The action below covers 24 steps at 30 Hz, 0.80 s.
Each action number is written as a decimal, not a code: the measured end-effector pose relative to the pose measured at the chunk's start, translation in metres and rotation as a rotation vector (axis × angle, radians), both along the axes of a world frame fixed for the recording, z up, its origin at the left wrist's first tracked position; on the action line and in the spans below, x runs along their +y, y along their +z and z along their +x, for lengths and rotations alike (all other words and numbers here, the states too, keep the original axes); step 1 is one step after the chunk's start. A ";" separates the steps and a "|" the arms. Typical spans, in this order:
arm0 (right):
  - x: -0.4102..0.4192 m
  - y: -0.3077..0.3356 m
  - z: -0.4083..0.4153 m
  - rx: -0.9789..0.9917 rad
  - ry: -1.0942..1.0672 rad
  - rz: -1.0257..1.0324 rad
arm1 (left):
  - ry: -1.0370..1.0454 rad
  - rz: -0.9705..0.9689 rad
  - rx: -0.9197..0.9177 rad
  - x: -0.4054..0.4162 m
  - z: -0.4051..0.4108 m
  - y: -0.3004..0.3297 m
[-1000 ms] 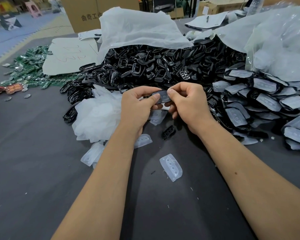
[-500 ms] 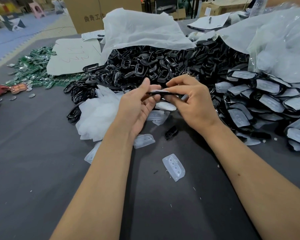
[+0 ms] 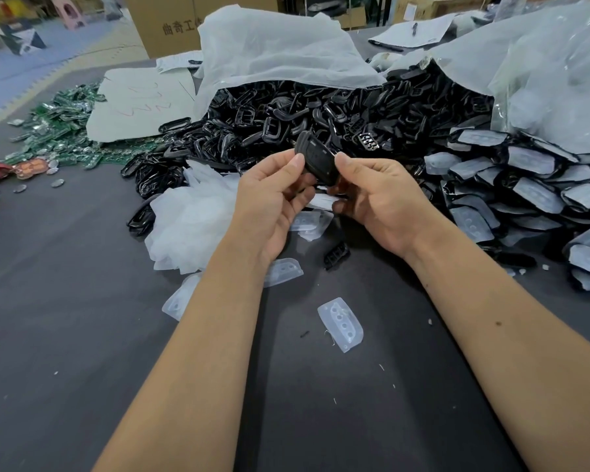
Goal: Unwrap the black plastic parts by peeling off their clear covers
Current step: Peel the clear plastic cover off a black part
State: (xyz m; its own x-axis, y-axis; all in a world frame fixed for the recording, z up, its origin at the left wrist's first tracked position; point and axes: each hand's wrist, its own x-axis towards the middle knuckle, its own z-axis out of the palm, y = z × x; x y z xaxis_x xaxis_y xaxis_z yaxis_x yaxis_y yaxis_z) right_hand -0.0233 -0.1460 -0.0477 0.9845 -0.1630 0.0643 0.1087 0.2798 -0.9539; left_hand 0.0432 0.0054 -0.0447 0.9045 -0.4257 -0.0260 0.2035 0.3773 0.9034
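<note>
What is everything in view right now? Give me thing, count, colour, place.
held part: one, black, between both hands
bare parts pile: many, black, table centre back
wrapped parts: many, black under clear covers, right
loose covers: several, clear, table near the forearms
plastic bags: several, white or clear, back and right
circuit boards: many, green, far left
cardboard box: one, brown, behind the table
table: one, dark grey
left hand: fingers pinch the held part
right hand: fingers pinch the held part
</note>
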 end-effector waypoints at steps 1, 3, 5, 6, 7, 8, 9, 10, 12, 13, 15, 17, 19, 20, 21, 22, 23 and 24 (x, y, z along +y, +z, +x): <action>0.000 0.000 0.000 0.011 0.001 0.002 | -0.002 -0.002 0.005 0.000 0.000 0.000; 0.001 -0.001 0.000 0.012 -0.038 0.003 | -0.002 -0.003 0.018 -0.001 0.000 0.001; 0.003 -0.002 -0.001 -0.015 -0.084 0.033 | 0.001 -0.006 0.025 -0.001 0.000 0.001; 0.003 -0.003 -0.001 -0.028 -0.106 0.043 | 0.007 -0.004 0.027 -0.002 0.000 0.001; 0.003 -0.004 0.000 -0.035 -0.128 0.046 | 0.011 0.002 0.030 -0.002 -0.001 0.000; 0.003 -0.004 0.000 -0.036 -0.145 0.046 | 0.014 0.010 0.030 -0.002 -0.001 0.000; 0.003 -0.004 0.000 -0.036 -0.158 0.049 | 0.014 0.020 0.027 -0.002 -0.001 0.000; 0.003 -0.004 0.001 -0.034 -0.169 0.057 | 0.015 0.029 0.022 -0.003 -0.002 0.000; 0.003 -0.005 0.001 -0.030 -0.192 0.081 | 0.013 0.041 0.006 -0.003 -0.002 0.001; 0.003 -0.005 0.000 -0.029 -0.200 0.101 | 0.008 0.044 -0.001 -0.004 -0.003 0.001; 0.000 -0.006 0.000 -0.033 -0.195 0.149 | -0.008 0.041 -0.011 -0.006 -0.005 0.002; -0.004 -0.005 -0.002 -0.041 -0.169 0.194 | -0.029 0.034 -0.022 -0.008 -0.007 0.003; -0.005 -0.005 -0.002 -0.038 -0.140 0.214 | -0.036 0.029 -0.031 -0.008 -0.007 0.002; -0.003 -0.005 -0.001 -0.035 -0.131 0.206 | -0.033 0.026 -0.030 -0.007 -0.007 0.002; -0.001 -0.006 0.000 -0.034 -0.128 0.188 | -0.029 0.022 -0.027 -0.006 -0.006 0.002; 0.001 -0.007 0.001 -0.039 -0.130 0.167 | -0.026 0.023 -0.029 -0.005 -0.006 0.002; 0.003 -0.007 0.001 -0.045 -0.136 0.154 | -0.024 0.028 -0.037 -0.005 -0.006 0.002; 0.005 -0.007 0.001 -0.053 -0.144 0.152 | -0.021 0.037 -0.050 -0.004 -0.006 0.002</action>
